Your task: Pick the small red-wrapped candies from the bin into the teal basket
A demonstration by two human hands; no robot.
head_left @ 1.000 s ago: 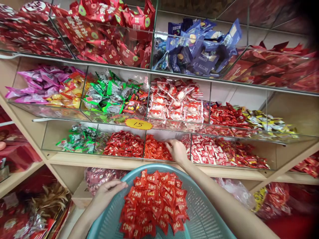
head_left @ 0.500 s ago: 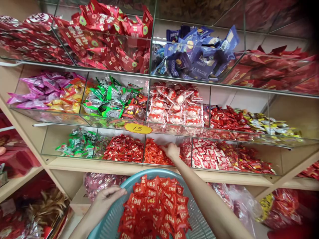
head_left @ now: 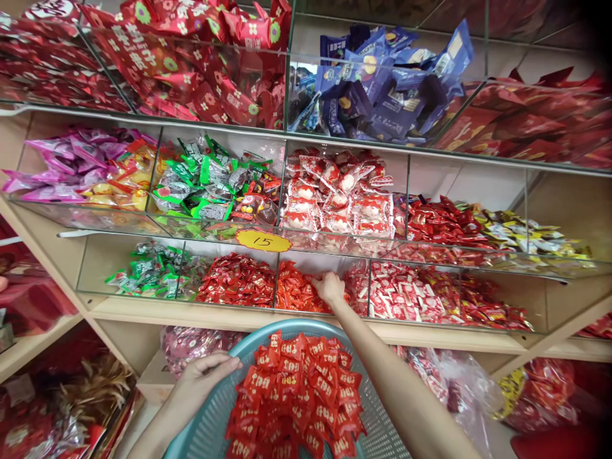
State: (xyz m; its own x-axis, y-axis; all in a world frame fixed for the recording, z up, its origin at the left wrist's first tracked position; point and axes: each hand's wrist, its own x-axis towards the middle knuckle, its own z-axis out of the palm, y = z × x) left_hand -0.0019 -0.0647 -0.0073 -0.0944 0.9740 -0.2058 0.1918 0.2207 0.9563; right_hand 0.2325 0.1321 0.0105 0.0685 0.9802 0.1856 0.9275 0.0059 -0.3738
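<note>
My left hand (head_left: pixel 205 373) grips the left rim of a blue-green plastic basket (head_left: pixel 191 424), thumb stretched along the edge. Inside the basket lies a heap of red wrapped candies (head_left: pixel 296 389) with pale lettering. My right hand (head_left: pixel 329 288) reaches over the basket into a lower shelf compartment, its fingers reaching down against orange-red wrapped candies (head_left: pixel 295 287). Those fingertips are partly hidden, and no candy shows lifted in them. Darker red candies (head_left: pixel 236 280) fill the compartment to the left; pink-and-white candies (head_left: pixel 401 292) lie to the right.
Clear dividers and front panels split the shelves. A yellow price tag (head_left: pixel 263 240) reading 15 hangs above the lower row. Higher up are green packets (head_left: pixel 215 182), red-and-white sweets (head_left: pixel 339 197) and blue packets (head_left: pixel 382 89). Below the shelf are plastic bags (head_left: pixel 463 382) and a cardboard box (head_left: pixel 155 379).
The view has shifted slightly, so the upper shelves sit a little higher in the picture. Both hands stay nearly where they were, at the rim and in the orange-red candies.
</note>
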